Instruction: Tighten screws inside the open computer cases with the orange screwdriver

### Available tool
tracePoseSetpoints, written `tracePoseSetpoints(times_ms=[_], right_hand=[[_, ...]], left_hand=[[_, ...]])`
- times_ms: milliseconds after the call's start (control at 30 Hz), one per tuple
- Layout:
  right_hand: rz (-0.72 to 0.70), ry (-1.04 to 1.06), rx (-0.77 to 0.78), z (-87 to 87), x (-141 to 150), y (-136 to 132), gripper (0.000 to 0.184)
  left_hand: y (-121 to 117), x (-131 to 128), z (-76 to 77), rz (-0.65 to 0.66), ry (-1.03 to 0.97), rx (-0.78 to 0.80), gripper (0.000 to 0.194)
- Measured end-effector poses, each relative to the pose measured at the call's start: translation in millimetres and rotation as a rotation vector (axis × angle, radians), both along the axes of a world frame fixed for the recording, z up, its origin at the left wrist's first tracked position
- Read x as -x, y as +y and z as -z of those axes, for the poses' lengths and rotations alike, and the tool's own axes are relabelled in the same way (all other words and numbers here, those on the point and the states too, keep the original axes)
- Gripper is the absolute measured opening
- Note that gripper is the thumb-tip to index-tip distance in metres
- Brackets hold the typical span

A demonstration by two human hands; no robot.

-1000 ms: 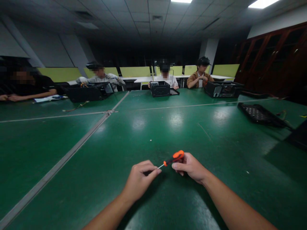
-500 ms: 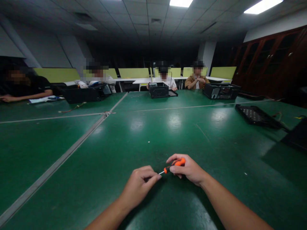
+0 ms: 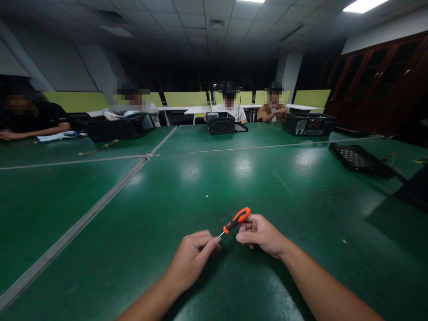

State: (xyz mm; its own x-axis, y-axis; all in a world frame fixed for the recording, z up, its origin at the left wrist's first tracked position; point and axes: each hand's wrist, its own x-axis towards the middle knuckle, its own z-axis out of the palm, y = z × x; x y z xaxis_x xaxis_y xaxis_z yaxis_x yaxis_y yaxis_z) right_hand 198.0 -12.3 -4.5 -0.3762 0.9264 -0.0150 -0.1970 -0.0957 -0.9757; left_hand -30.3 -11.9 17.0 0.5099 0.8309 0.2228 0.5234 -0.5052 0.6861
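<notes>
A screwdriver [image 3: 237, 220] with an orange and black handle is held above the green tabletop, its handle slanting up to the right. My left hand [image 3: 197, 255] pinches the thin metal shaft between thumb and fingers, which hide the tip. Just right of the handle is my right hand [image 3: 259, 234], fingers loosely curled and thumb apart, not wrapped round the tool. Its index finger is close to the handle's rear end; whether they touch I cannot tell.
Black computer cases [image 3: 220, 123] stand along the far side, where several people sit. On the right lies a black perforated panel [image 3: 359, 160] with cables behind it. A grey seam strip [image 3: 83, 220] crosses the green table [image 3: 150, 267] on the left.
My right hand has let go of the screwdriver's handle. The handle now tilts up more steeply, while my left hand still holds the shaft in nearly the same place.
</notes>
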Motion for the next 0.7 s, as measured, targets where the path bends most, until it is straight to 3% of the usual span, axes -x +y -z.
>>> tracePoseSetpoints(times_ms=[167, 433, 700], right_hand=[[0.005, -0.051, -0.008, -8.6, -1.8, -4.6, 0.041], [-0.024, 0.004, 0.014, -0.5, -0.8, -1.2, 0.049], [-0.009, -0.083, -0.015, -7.3, -3.7, -4.6, 0.044]], left_hand=[[-0.9, 0.3, 0.4, 0.019, 0.003, 0.016, 0.021], [-0.9, -1.0, -2.0, -0.013, -0.013, 0.004, 0.045], [-0.9, 0.0, -0.6, 0.003, -0.024, 0.037, 0.021]])
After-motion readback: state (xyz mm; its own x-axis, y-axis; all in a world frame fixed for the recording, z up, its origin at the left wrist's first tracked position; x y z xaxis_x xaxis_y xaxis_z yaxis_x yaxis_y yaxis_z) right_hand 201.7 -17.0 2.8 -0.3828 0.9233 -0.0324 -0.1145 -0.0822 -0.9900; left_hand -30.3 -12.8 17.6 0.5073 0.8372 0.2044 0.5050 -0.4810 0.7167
